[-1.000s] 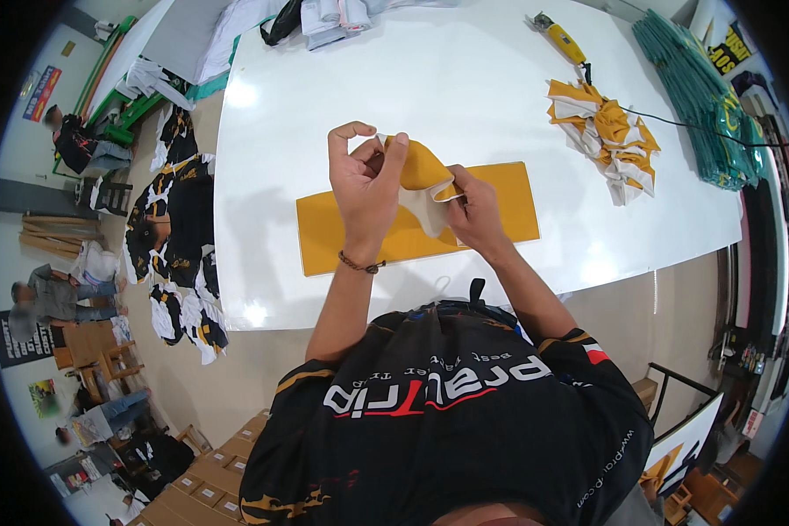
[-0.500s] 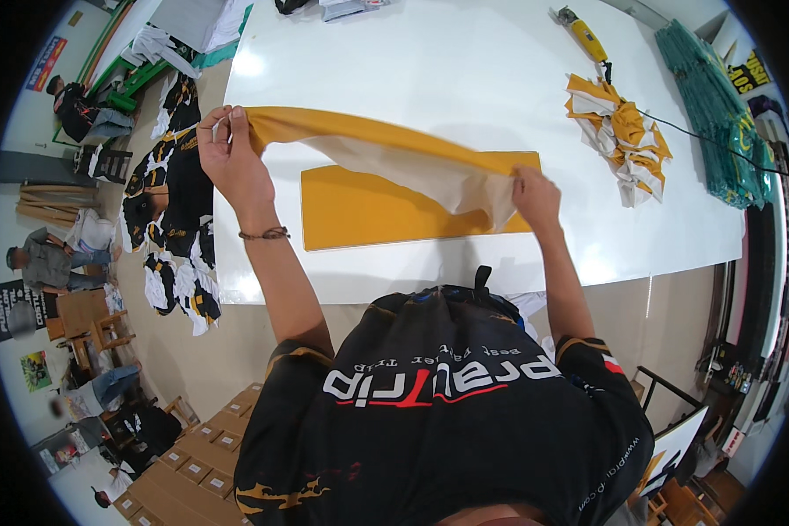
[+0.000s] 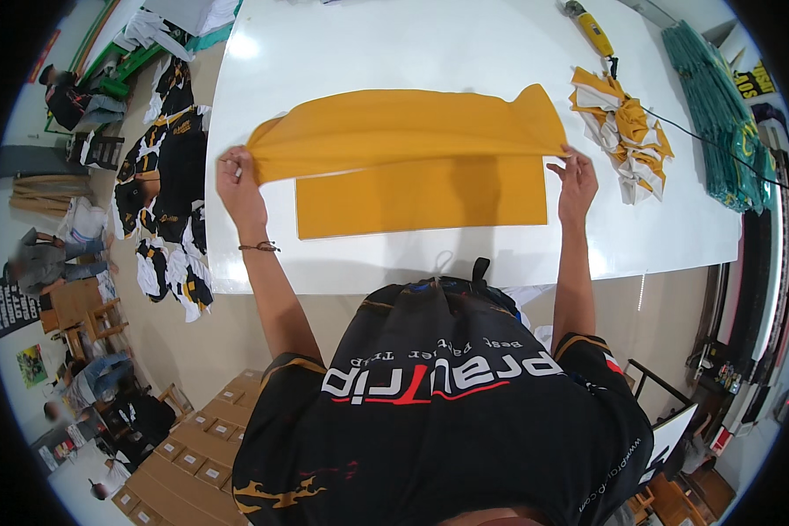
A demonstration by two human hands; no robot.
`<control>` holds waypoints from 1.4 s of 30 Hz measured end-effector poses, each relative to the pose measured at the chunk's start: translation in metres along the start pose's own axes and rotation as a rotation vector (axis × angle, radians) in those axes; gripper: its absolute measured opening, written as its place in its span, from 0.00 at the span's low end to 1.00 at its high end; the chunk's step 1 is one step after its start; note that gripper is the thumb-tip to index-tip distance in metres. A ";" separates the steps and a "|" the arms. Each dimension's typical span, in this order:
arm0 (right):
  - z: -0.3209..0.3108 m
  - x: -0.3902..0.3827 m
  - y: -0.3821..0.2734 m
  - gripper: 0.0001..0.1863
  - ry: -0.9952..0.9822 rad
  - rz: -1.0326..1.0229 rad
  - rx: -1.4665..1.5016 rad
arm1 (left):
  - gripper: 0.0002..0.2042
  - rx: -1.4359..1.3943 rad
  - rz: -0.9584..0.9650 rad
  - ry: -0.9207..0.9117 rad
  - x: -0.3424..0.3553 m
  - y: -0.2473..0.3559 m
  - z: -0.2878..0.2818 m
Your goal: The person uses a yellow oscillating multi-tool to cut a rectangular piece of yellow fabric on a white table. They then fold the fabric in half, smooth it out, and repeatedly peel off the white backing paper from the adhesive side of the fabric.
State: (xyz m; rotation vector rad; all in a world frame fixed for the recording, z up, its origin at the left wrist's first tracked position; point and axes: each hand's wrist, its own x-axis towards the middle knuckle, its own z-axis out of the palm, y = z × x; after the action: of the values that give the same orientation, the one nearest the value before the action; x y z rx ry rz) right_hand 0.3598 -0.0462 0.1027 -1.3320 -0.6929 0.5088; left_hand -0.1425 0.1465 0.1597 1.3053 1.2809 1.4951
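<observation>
Here, yellow cloth (image 3: 403, 127), long axis left-right, hands (image 3: 240, 182) (image 3: 576, 186) seemingly pinching near corners

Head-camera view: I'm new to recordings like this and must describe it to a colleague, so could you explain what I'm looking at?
There is no machine gripping here: a person works with two bare hands. A wide fisheye camera on their head looks down, so straight edges bend and their own black shirt fills the lower middle.

The left hand and right hand hold the near corners of a yellow cloth, stretched between them. It partly covers a flat yellow rectangular piece on the white table.

Towards the right lie a yellow handheld power tool, crumpled yellow-and-white fabric and a green stack.
</observation>
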 end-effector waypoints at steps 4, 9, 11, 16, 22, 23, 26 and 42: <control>-0.025 -0.034 0.061 0.13 0.006 0.008 -0.234 | 0.07 0.239 -0.195 -0.108 -0.031 -0.069 -0.026; -0.035 -0.071 0.098 0.13 0.145 0.126 -0.422 | 0.08 0.419 -0.184 -0.184 -0.073 -0.163 -0.056; -0.038 -0.076 0.103 0.12 0.162 0.100 -0.464 | 0.07 0.472 -0.227 -0.192 -0.087 -0.172 -0.056; -0.053 -0.077 0.107 0.16 0.192 0.117 -0.507 | 0.07 0.538 -0.250 -0.178 -0.086 -0.165 -0.050; -0.059 -0.073 0.101 0.20 0.176 0.136 -0.646 | 0.08 0.536 -0.212 -0.155 -0.080 -0.173 -0.054; -0.060 -0.072 0.104 0.20 0.171 0.108 -0.678 | 0.08 0.515 -0.194 -0.147 -0.079 -0.170 -0.050; -0.066 -0.078 0.109 0.19 0.166 0.074 -0.728 | 0.08 0.637 -0.261 -0.172 -0.082 -0.156 -0.043; -0.062 -0.079 0.104 0.16 0.181 0.125 -0.721 | 0.11 0.704 -0.267 -0.194 -0.081 -0.152 -0.045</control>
State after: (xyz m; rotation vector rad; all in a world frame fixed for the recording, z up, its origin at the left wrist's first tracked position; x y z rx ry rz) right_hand 0.3538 -0.1255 -0.0180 -2.0783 -0.6688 0.2297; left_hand -0.1818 0.0912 -0.0055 1.5752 1.8473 0.7216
